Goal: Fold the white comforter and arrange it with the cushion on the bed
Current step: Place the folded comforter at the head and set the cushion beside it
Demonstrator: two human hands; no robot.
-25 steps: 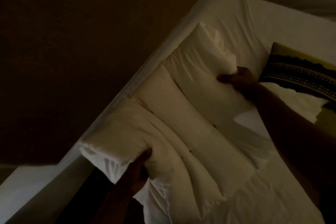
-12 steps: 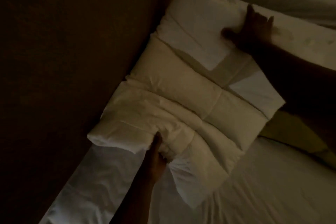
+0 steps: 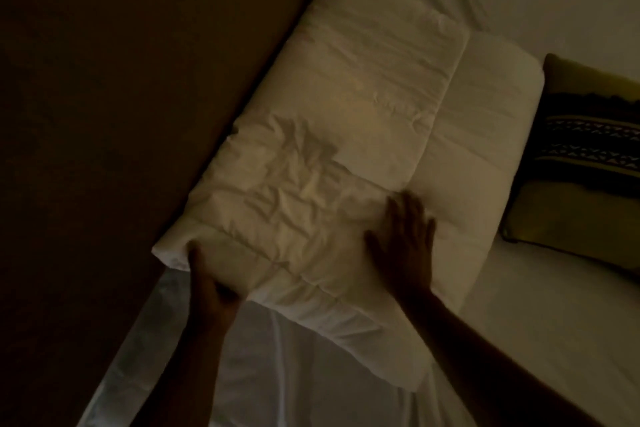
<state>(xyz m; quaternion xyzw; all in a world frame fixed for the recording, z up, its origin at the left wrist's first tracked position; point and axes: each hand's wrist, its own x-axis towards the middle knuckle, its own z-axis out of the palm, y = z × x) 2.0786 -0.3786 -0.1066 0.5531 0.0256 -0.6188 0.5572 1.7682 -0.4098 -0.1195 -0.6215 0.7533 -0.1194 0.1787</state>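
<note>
Your left hand (image 3: 211, 284) has its grip on the near corner of the folded comforter (image 3: 332, 149): the thumb lies on top of the fabric and the rest of the fingers curl under the edge, so the grip is closed round that corner. Your right hand (image 3: 403, 246) lies flat on the comforter's top layer, to the right of the left grip, fingers straight and spread, blurred at the tips; it holds nothing and only presses the fabric.

The comforter runs away from both hands as a long folded block along the left edge of the bed (image 3: 519, 340), its upper layer wrinkled close to your hands and smoother farther off. A lower fold sticks out to the right of your right hand. Past that fold, well right of the right hand, the cushion (image 3: 588, 156) lies on the bed, yellow with a dark patterned band, just beside the comforter's edge. The sheet below your wrists is creased. The light is dim, so finer detail is hard to read.
</note>
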